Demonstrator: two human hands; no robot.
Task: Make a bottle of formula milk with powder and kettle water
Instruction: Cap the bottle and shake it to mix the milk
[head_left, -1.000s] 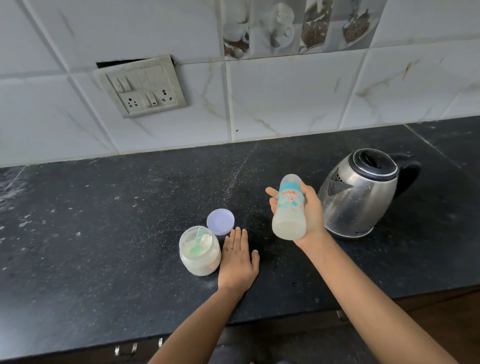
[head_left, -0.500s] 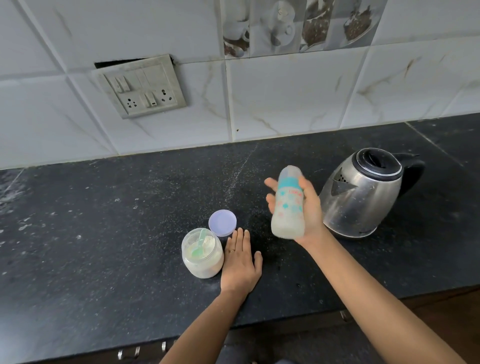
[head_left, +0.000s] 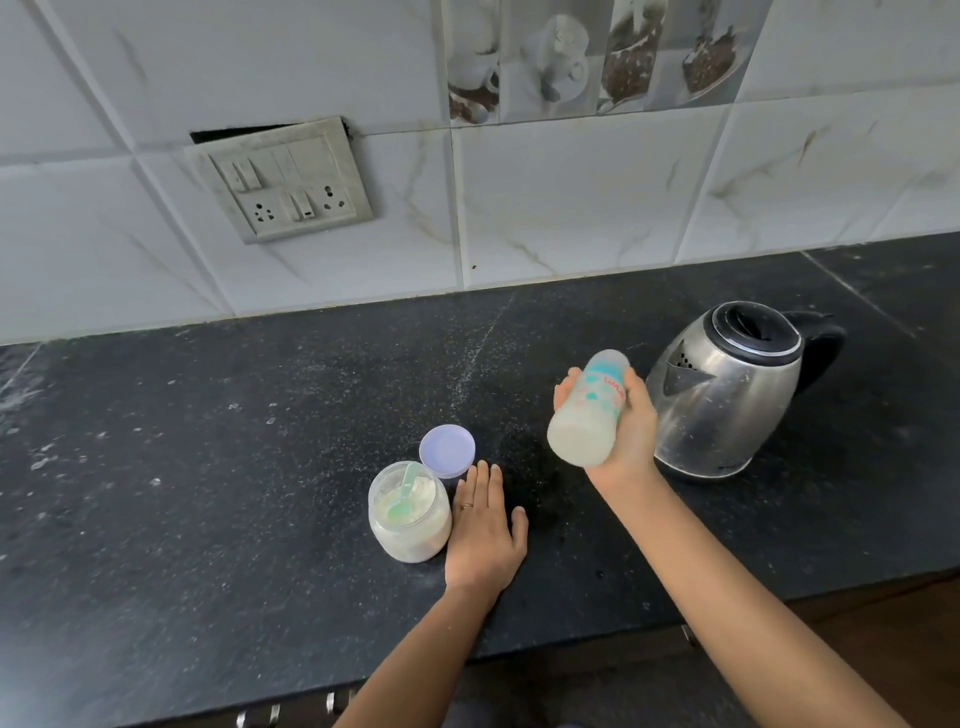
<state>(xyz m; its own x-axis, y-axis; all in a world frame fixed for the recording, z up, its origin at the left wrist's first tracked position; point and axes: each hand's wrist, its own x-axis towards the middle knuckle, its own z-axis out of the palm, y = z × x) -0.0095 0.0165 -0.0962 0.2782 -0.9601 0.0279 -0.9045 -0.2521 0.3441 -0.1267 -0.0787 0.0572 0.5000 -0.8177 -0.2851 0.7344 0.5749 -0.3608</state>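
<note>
My right hand (head_left: 631, 431) grips a capped baby bottle (head_left: 589, 410) with milky liquid, held above the counter and tilted so its top leans up and to the right. Just right of it stands a steel kettle (head_left: 727, 395) with a black lid and handle. My left hand (head_left: 483, 530) rests flat on the counter, fingers straight. Beside it on the left is an open jar of white powder (head_left: 409, 512) with a green scoop inside. The jar's lilac lid (head_left: 447, 450) lies behind it.
The dark speckled countertop (head_left: 234, 467) spreads left and right, with its front edge close to me. A white tiled wall (head_left: 571, 208) rises behind, carrying a switch and socket plate (head_left: 283, 182).
The bottle in my right hand has tipped from nearly upright to leaning right. My left hand has stayed flat on the counter.
</note>
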